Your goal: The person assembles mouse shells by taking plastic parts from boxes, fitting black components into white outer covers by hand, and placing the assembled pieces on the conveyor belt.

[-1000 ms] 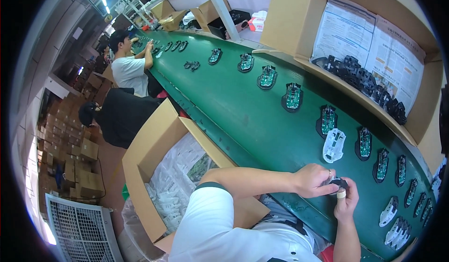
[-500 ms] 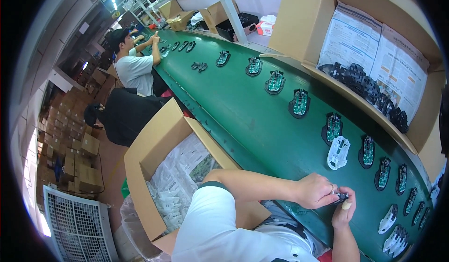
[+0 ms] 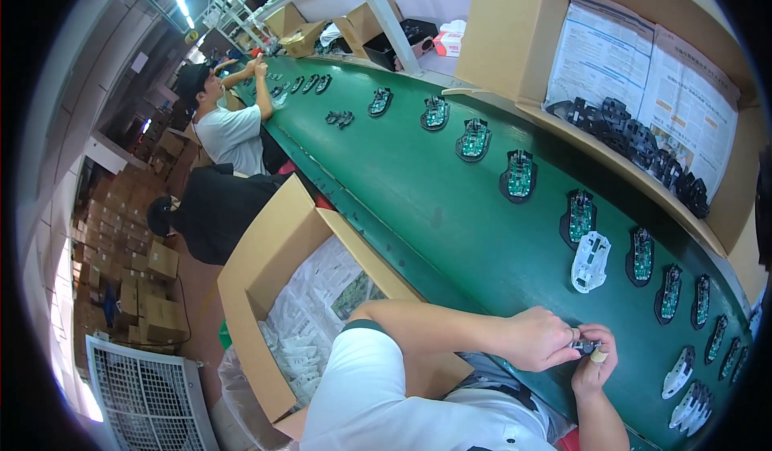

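Observation:
My left hand [image 3: 537, 340] and my right hand [image 3: 593, 362] meet over the near edge of the green work surface [image 3: 418, 185]. Between their closed fingers is a small dark part with a lighter patch [image 3: 585, 345], mostly covered. A pale wrap is around one right fingertip. Just beyond the hands lies a white plastic mouse shell piece [image 3: 590, 263], touching or overlapping a black mouse base with a green circuit board [image 3: 579, 218]. Another such mouse base [image 3: 640, 256] sits to its right.
More mouse bases [image 3: 519, 176] run in a curved row. White shell pieces [image 3: 691, 409] lie at right. An open carton [image 3: 515, 41] holds black parts; another carton [image 3: 265, 286] with white pieces stands at my left. Two people [image 3: 233, 137] are farther along the left side.
The view has shifted slightly. Both hands stay together on the small part, and more of its lighter patch shows between the fingers.

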`<state>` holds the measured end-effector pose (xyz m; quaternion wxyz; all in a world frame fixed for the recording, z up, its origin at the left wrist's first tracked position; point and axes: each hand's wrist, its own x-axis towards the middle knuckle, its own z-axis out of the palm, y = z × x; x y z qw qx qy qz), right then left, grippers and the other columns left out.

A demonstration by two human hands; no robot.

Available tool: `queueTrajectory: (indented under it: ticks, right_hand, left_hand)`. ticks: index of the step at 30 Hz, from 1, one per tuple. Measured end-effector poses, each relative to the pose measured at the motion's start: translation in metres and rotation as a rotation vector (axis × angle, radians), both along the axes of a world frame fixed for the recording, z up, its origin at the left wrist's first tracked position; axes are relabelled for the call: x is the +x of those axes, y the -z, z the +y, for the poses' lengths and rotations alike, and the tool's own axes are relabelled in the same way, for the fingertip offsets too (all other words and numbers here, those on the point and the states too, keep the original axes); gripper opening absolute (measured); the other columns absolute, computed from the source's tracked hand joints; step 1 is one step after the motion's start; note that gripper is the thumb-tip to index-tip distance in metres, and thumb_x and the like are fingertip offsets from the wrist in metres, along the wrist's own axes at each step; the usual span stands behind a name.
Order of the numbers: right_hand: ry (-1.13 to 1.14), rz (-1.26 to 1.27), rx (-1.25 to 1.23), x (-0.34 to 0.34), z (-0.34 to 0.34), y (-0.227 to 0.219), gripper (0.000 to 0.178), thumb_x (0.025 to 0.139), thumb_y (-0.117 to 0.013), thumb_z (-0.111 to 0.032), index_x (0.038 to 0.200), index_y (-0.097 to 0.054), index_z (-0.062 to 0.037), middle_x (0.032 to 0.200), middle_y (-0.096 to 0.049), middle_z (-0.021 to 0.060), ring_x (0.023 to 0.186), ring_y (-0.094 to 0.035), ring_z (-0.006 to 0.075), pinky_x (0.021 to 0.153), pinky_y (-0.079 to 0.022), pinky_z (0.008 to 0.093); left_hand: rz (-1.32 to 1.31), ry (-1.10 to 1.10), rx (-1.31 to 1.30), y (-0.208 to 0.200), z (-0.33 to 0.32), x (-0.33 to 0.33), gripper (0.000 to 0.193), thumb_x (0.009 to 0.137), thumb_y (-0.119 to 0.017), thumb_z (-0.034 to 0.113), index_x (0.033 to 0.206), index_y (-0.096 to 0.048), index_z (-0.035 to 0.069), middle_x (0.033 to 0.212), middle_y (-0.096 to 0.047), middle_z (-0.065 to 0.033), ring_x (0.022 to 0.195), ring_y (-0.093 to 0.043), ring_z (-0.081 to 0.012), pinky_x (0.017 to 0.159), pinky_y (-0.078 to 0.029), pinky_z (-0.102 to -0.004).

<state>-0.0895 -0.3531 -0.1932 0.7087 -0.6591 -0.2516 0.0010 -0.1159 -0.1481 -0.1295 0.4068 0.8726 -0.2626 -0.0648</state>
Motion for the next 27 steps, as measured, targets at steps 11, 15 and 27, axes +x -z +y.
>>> queueTrajectory:
  ticks: [11, 15, 27]
  right_hand:
    - [0.025, 0.007, -0.034, 0.007, -0.002, 0.006, 0.047, 0.112, -0.039, -0.042, 0.104, -0.057, -0.0002, 0.096, -0.065, 0.0155, 0.088, -0.062, 0.021, 0.081, -0.049, 0.0347]
    - [-0.019, 0.1, -0.003, 0.007, -0.004, 0.01, 0.046, 0.11, -0.042, -0.044, 0.119, -0.054, -0.0002, 0.101, -0.063, 0.0121, 0.09, -0.059, 0.018, 0.083, -0.047, 0.0336]
    - [-0.098, 0.1, 0.024, 0.014, -0.008, 0.01, 0.045, 0.109, -0.046, -0.044, 0.121, -0.053, -0.0016, 0.101, -0.064, 0.0115, 0.09, -0.059, 0.0174, 0.082, -0.048, 0.0335]
  left_hand:
    - [-0.093, -0.091, -0.096, 0.016, -0.008, 0.007, 0.031, 0.1, -0.062, 0.029, 0.094, -0.063, -0.001, 0.074, -0.066, -0.017, 0.064, -0.065, -0.04, 0.055, -0.051, -0.0495]
    - [-0.057, -0.13, -0.129, 0.018, -0.007, 0.01, 0.031, 0.099, -0.062, 0.03, 0.095, -0.062, -0.001, 0.074, -0.065, -0.0171, 0.064, -0.065, -0.0407, 0.055, -0.05, -0.0504]
    - [0.004, -0.04, -0.128, 0.019, -0.005, 0.008, 0.037, 0.087, -0.076, 0.028, 0.102, -0.059, -0.001, 0.085, -0.067, -0.0178, 0.076, -0.067, -0.0411, 0.064, -0.053, -0.0498]
